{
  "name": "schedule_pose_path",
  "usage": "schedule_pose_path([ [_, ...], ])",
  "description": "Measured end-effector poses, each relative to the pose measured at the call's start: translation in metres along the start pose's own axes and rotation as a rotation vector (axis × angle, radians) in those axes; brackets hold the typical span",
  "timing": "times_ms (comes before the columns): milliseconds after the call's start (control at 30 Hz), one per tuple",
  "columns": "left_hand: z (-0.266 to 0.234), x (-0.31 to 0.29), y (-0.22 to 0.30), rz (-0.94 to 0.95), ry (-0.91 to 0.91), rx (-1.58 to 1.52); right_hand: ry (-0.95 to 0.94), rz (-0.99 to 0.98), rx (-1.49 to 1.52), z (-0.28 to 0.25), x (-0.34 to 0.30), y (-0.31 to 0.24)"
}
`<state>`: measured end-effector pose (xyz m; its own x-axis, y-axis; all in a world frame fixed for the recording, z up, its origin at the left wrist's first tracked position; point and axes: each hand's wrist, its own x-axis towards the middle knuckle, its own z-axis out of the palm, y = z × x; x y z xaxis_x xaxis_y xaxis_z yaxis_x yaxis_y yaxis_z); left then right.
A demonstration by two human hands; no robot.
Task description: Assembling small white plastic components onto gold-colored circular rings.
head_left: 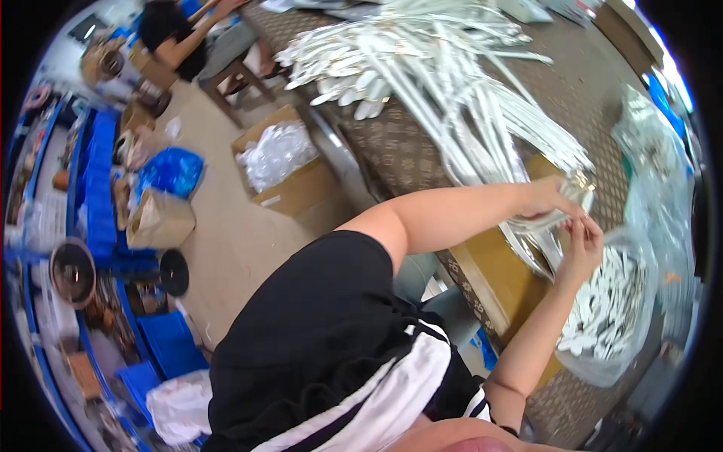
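Note:
My left hand is closed around the end of a bundle of long white strips, which trail back across the table. Gold-coloured tips show at that end of the bundle. Close beside it, my right hand has its fingers pinched together at the strip ends; whatever is between them is too small to make out. Small white pieces fill a clear plastic bag just right of my right hand.
A large pile of white strips covers the far side of the patterned table. Brown cardboard lies under my hands. Left on the floor stands a carton of clear plastic. Blue shelving lines the left; another person sits beyond.

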<state>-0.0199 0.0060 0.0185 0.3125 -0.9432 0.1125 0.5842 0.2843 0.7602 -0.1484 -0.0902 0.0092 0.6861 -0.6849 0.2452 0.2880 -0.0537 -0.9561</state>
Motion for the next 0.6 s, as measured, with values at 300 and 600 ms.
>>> schedule_pose_path([
  [300,-0.021,0.010,-0.011,0.034,0.305,0.226,0.348,-0.177,-0.649,-0.053,-0.010,-0.070],
  [600,0.007,-0.007,0.007,0.213,-0.013,0.610,0.263,-0.132,-0.999,-0.063,-0.112,-0.066],
])
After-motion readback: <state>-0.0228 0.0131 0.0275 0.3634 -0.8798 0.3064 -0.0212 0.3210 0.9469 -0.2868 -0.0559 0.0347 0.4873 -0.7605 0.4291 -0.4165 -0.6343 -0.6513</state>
